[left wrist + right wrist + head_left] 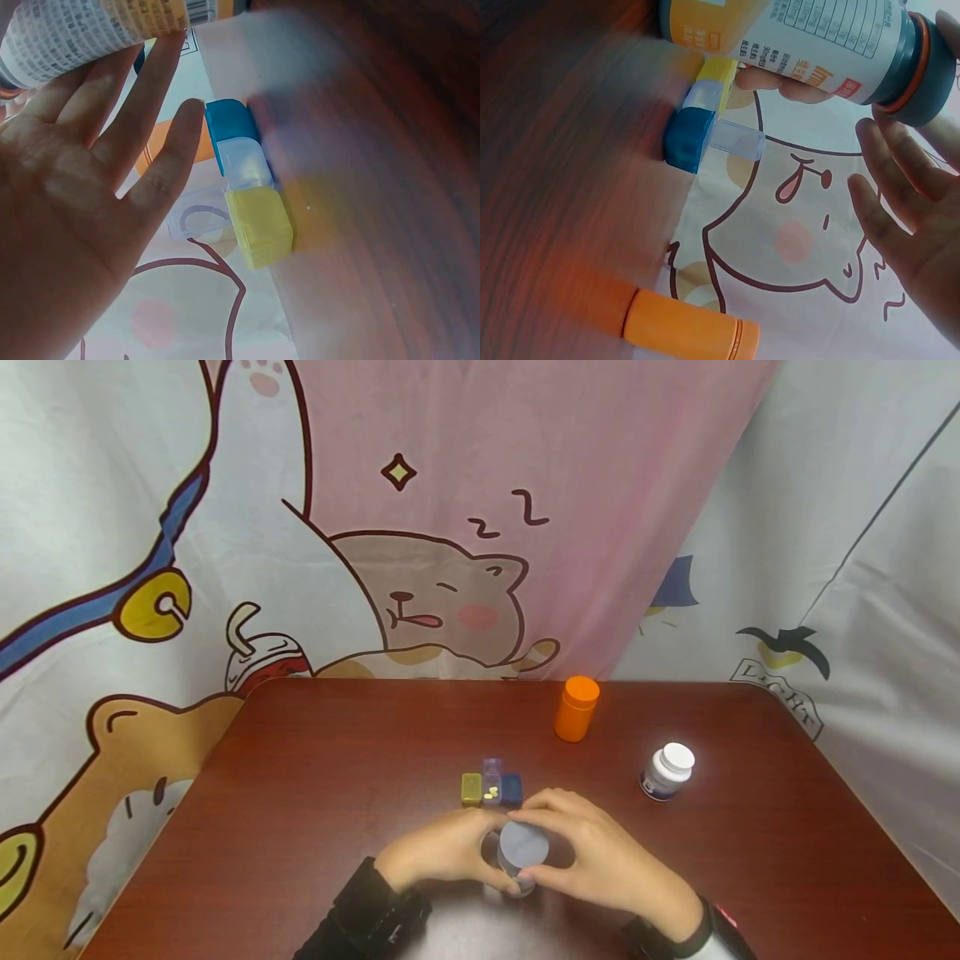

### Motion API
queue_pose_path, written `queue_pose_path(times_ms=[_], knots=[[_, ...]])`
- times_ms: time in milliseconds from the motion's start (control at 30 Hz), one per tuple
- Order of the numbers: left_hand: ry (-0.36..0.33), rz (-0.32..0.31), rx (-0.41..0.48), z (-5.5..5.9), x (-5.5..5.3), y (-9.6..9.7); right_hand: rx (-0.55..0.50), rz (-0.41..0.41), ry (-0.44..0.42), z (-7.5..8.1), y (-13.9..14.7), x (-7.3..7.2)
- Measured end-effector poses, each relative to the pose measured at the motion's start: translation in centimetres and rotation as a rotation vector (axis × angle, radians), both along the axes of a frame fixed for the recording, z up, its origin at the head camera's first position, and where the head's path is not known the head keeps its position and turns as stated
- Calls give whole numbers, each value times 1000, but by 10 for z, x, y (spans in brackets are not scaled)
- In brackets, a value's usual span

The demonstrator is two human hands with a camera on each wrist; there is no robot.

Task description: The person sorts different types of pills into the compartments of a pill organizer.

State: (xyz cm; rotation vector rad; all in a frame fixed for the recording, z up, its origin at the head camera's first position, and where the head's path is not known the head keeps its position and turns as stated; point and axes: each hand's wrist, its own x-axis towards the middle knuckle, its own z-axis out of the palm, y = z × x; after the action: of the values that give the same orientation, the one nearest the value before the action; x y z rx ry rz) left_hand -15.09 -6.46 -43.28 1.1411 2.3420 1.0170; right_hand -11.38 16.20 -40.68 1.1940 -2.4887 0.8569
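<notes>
A pill bottle (810, 45) with a grey cap (524, 843) and a printed white and orange label stands upright near the table's front. My left hand (442, 852) holds its body between thumb and fingers. At the cap, my right hand (592, 847) grips with thumb and forefinger, its other fingers spread in the right wrist view. Just beyond the hands sits a small pill box with a yellow compartment (471, 788), a clear one (491, 795) and a blue one (512, 789). The clear compartment's lid (492, 767) stands raised, and several pale yellow tablets (491, 792) lie inside.
An orange bottle (577, 708) stands near the table's back edge. Farther right is a white bottle (667, 771) with a dark label band. Behind the brown table (337, 752) hangs a cloth (600, 460) printed with cartoon animals.
</notes>
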Motion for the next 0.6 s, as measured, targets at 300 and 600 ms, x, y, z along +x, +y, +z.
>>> queue_pose_path(times_ms=[300,600], knots=[[6,-8,1,2,1,0,55,-129,105,6,-7,8],[13,-25,28,1,-1,0,144,-333,214,8,-23,23]])
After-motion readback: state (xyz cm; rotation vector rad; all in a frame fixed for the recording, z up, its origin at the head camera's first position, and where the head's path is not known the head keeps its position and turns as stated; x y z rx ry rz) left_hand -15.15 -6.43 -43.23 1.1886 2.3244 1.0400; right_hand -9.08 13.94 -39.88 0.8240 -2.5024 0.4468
